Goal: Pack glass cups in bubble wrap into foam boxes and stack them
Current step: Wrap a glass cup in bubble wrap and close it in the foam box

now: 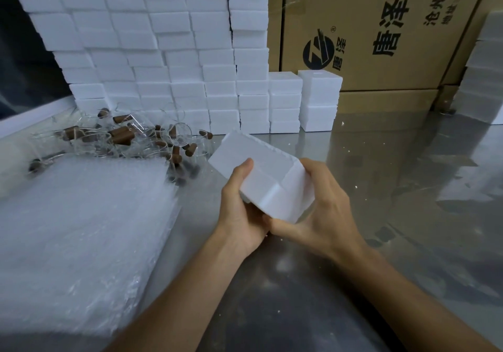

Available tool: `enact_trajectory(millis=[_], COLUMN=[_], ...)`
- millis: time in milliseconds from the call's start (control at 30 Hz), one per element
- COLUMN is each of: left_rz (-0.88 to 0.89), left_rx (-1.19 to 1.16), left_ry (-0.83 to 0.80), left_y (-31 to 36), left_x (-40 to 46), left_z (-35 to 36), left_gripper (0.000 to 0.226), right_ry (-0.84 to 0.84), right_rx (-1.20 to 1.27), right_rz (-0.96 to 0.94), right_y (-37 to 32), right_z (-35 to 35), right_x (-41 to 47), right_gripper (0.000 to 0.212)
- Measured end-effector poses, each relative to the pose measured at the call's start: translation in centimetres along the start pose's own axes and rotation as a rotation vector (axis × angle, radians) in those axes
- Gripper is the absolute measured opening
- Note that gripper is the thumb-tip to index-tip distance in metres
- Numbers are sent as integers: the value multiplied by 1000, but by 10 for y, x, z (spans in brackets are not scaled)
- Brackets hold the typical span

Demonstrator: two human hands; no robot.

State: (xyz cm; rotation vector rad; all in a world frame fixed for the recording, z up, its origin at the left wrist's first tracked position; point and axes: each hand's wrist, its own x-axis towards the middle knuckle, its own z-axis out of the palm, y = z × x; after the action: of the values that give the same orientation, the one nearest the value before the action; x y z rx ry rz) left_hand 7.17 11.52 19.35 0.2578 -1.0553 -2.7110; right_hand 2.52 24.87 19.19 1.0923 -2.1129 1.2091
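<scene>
A closed white foam box (258,172) is tilted above the metal table, held between both hands. My left hand (239,210) grips its near left side, thumb lying on the top face. My right hand (324,210) wraps its right end from outside, fingers hidden behind the box. Several glass cups with brown wooden handles (141,139) lie in a heap at the back left. A thick stack of bubble wrap sheets (79,232) covers the table's left side.
A tall wall of stacked white foam boxes (163,52) fills the back, with lower stacks (318,98) beside it. Printed cardboard cartons (381,30) stand behind at the right. More foam boxes (484,74) rise at the far right. The shiny metal table (394,188) carries foam crumbs.
</scene>
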Motion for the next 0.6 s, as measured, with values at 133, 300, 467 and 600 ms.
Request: enact_trajectory(millis=[133,300,467,600], left_rz=[30,97,119,134], left_rx=[12,20,24,12], left_ry=[-25,-2,1,-8], left_y=[0,2,2,1], left_x=[-1,-2,-3,-4], left_z=[-2,-5,-6,-6], left_gripper=[48,43,44,42], right_ry=[-4,-1,17,27], right_rx=[-11,22,24,22], right_rz=[-27,-32,-47,-58], right_y=[-3,-9,-7,-4], right_z=[1,6,12,15], right_x=[-1,-1,-3,-3], right_gripper=[84,81,82,82])
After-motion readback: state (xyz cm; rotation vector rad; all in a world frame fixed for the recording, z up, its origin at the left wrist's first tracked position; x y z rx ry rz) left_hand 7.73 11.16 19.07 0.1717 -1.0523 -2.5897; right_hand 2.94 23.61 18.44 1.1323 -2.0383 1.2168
